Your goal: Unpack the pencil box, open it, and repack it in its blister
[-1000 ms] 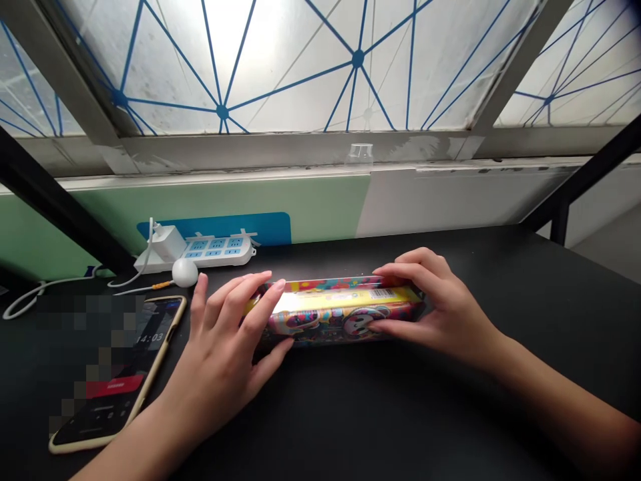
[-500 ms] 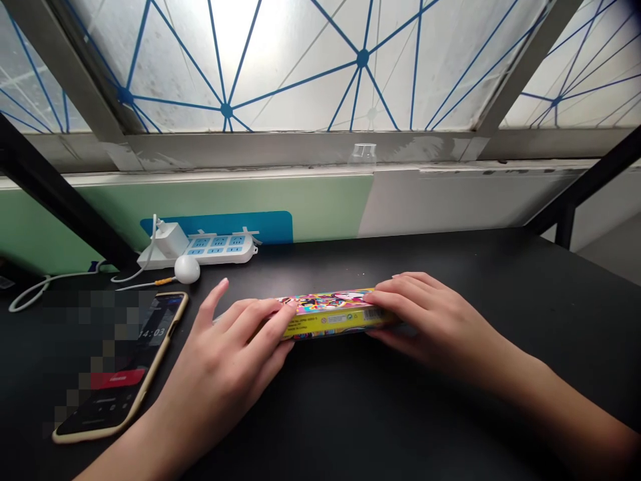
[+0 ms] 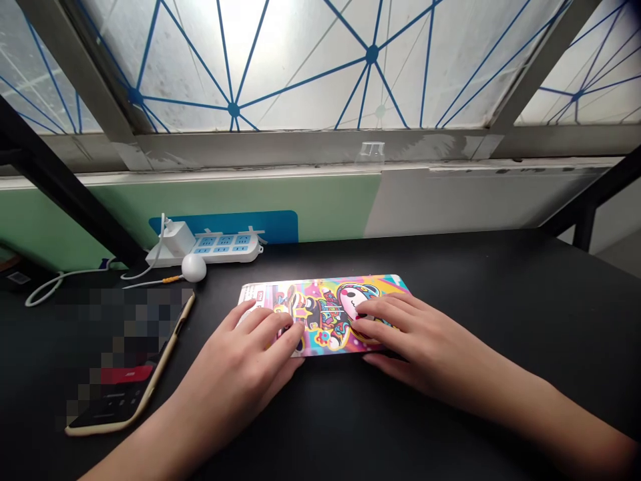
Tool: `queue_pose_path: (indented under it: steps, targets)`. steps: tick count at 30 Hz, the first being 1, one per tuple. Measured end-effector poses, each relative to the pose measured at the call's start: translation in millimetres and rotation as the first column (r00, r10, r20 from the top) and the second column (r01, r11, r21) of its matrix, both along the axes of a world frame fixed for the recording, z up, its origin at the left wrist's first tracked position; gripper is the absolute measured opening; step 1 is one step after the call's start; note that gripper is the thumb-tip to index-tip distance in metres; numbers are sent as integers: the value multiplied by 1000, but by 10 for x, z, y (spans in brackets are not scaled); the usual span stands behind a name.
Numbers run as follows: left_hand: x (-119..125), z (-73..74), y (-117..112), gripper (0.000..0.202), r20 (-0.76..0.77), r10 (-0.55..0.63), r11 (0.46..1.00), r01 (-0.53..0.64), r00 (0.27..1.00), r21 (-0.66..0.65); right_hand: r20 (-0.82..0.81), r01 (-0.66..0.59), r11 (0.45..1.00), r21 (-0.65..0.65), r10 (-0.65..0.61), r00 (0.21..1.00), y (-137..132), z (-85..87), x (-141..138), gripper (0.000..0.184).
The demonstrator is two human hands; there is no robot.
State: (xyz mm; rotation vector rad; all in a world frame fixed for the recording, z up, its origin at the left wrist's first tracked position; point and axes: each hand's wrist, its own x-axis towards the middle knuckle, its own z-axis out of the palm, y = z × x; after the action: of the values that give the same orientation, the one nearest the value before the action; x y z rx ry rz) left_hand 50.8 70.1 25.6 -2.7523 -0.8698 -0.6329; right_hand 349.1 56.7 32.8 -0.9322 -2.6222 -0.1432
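Note:
A flat, rectangular box (image 3: 325,317) printed with bright cartoon figures lies on the black desk, its picture face turned up. My left hand (image 3: 250,354) holds its left end, fingers across the top face and thumb by the near edge. At the right end my right hand (image 3: 415,334) has its fingers curled over the printed face, with the thumb low at the near edge. My fingers hide parts of the picture at both ends. The undersides of the box and its near side do not show.
Left of my left hand lies a phone (image 3: 120,401) in a beige case, partly blurred out. Behind it a white power strip (image 3: 228,247) with a plug, a round white gadget (image 3: 193,268) and cables stand near the wall. Black frame bars rise at both sides.
The box has tipped over from showing its narrow yellow side to showing its wide picture face. Both hands have stayed at its ends. The view has shifted slightly.

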Motion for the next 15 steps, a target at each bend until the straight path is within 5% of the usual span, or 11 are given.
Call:
queue_pose_path:
  steps: [9,15]
  targets:
    - [-68,-157,107,81,-178,206,976,-216,962,-38,127,10,986,-167,11,992,32,-72,0,74]
    - [-83,-212,125,87,-260,245,951,-284,934,-121,120,36,945,-325,3,993,84,-18,73,75]
